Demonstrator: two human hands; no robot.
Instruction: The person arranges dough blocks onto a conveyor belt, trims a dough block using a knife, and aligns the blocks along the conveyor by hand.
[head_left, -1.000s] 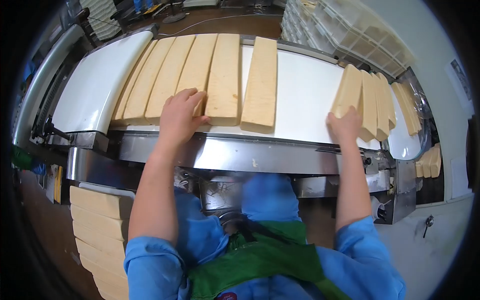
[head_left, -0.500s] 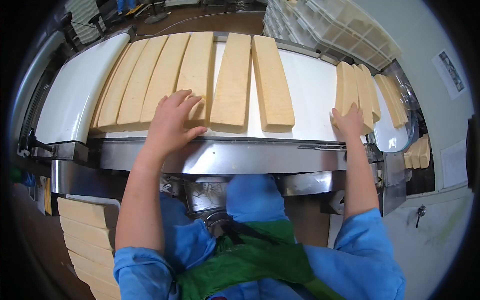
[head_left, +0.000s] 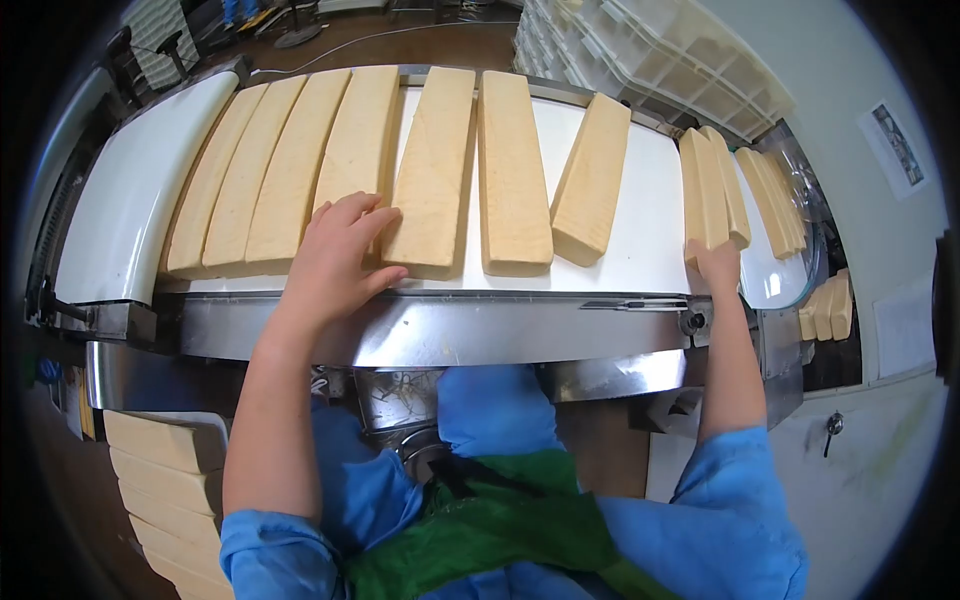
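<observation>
Head | right hand [head_left: 718, 266] seemingly at block [head_left: 704, 190] edge | room on white surface [head_left: 655, 215]

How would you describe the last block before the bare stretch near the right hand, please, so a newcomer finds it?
Start with the long white belt, at its bare stretch left of the right hand. The pale yellow block borders that stretch on the left. Its far end slants right, leaving a wide V between it and its left-hand neighbour.

Blue sleeves [head_left: 275, 555], rolled to elbow approx.; green apron [head_left: 490, 520] w/ dark strap; blue trousers [head_left: 495, 410].
</observation>
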